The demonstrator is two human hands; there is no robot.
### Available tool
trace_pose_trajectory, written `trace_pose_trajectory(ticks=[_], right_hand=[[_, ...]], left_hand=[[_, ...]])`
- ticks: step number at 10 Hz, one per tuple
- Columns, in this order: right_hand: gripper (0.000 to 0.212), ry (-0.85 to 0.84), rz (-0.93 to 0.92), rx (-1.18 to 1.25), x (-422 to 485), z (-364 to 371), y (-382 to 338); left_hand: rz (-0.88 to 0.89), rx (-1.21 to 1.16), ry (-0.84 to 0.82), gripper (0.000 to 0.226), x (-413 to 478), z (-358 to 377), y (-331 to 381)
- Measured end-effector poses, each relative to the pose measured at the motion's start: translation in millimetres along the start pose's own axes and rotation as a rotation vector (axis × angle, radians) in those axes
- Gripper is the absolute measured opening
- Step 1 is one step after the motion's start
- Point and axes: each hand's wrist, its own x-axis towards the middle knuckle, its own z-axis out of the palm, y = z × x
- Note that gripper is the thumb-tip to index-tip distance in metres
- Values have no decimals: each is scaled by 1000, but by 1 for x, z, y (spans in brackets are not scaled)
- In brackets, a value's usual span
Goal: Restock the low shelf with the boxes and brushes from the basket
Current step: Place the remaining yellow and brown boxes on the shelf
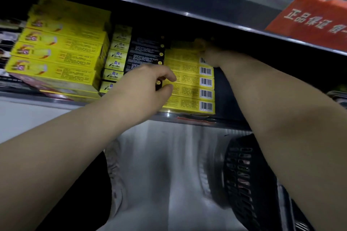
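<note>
- Two bare forearms reach up mid-frame, hiding part of the shelf; a red paper sign (pixel 309 18) hangs upper right.
- Left hand (pixel 148 86) pinches the end of a black carton (pixel 158 86) between thumb and forefinger, centre.
- Right hand (pixel 212 57), blurred in shadow, sits atop the stack of yellow barcoded cardboard boxes (pixel 187 92); its grip cannot be told.
- Black plastic mesh basket (pixel 244 174) sits lower right, below the grey metal low shelf (pixel 165 116).
</note>
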Motion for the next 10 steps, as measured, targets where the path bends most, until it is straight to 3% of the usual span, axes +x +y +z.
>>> trace_pose_trajectory(ticks=[3,4,7,8,10], right_hand=[[54,-175,34,-49,6,7,5],[51,-116,-11,-123,-3,11,-1],[50,-187,-134,-326,-90,-44,-15],[45,-161,-141,-222,-144,-68,-6],[33,98,-217,99,-260,-88,34]], left_hand=[[40,-10,9,22,-4,2,16],[73,27,18,23,-8,6,25],[179,89,-32,27,-27,20,50],[211,89,-35,28,-34,28,67],[379,111,-51,29,-56,57,126]])
